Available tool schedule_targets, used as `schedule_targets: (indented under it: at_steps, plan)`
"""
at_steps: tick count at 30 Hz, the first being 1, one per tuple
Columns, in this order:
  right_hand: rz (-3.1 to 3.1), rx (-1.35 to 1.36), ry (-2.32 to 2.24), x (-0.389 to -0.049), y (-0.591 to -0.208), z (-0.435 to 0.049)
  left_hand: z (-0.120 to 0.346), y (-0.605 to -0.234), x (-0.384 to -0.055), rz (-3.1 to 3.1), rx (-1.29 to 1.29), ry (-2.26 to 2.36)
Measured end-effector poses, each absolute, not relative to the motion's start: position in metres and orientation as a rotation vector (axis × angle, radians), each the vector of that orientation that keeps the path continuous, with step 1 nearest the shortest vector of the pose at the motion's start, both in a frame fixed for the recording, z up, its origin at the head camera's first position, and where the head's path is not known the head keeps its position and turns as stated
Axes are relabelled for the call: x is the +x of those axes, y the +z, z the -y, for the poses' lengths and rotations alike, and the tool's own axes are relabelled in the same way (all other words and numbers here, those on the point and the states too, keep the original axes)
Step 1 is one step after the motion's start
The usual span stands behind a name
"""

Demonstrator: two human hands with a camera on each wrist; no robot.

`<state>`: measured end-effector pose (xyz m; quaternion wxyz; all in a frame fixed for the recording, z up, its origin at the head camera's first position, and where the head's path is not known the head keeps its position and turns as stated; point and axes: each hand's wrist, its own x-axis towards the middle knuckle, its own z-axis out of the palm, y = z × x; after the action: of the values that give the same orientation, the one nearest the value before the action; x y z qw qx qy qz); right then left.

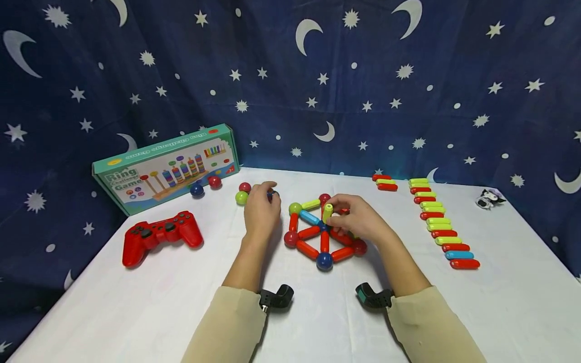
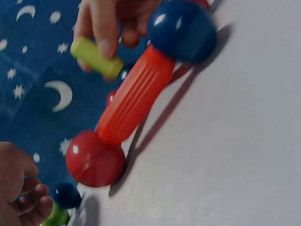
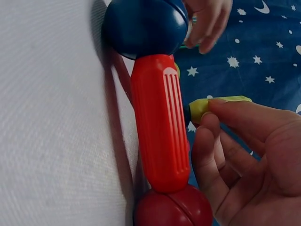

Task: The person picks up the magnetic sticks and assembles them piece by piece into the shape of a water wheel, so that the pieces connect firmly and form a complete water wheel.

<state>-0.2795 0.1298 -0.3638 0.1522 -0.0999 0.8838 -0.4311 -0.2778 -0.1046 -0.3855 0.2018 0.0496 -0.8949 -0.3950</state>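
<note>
A flat frame of magnetic rods and balls lies on the table, with a blue ball (image 1: 324, 261) at its near corner and a dark red ball (image 1: 291, 239) at its left. My right hand (image 1: 358, 217) pinches a yellow-green rod (image 1: 328, 213) between thumb and fingers, its lower end at the frame's central blue ball (image 1: 324, 227). In the right wrist view a red rod (image 3: 160, 122) stands in front of that ball. My left hand (image 1: 263, 209) is left of the frame, loosely bent fingers beside a loose blue ball (image 2: 67, 195), which it partly hides in the head view.
Beside the left hand lie a red ball (image 1: 245, 187) and a green ball (image 1: 241, 197). A red game controller (image 1: 163, 234) and a toy box (image 1: 168, 169) are at left. A column of rods (image 1: 439, 233) runs down the right, near a small figurine (image 1: 490, 199).
</note>
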Motion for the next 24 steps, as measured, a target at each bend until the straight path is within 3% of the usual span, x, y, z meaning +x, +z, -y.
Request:
schedule_targets:
  at_steps: [11, 24]
  plan:
    - [-2.530, -0.295, -1.249, -0.282, -0.364, -0.126, 0.114, -0.397, -0.293, 2.706, 0.278, -1.040]
    - [-2.537, -0.256, -1.267, -0.281, -0.366, -0.130, 0.105, -0.390, -0.287, 2.689, 0.237, -1.183]
